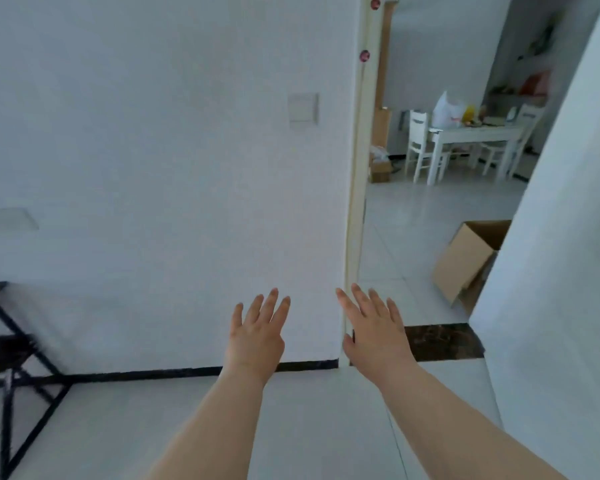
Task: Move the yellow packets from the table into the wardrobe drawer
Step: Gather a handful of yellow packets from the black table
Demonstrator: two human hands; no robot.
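Hands outstretched and empty, a person faces a white wall [153,150] beside an open doorway. The left hand [257,337] and right hand [374,334] are both spread flat, fingers splayed, holding nothing. Through the doorway, a white bench [478,135] with chairs stands well apart in the far room, carrying bags and something yellow [469,114] near its middle, too small to tell whether it is a packet. No wardrobe drawer is in view. A cardboard box [465,261] lies tipped on the floor just past the threshold. Judging by this, the sound approach is to walk through, skirt the box and gather the packets with both hands.
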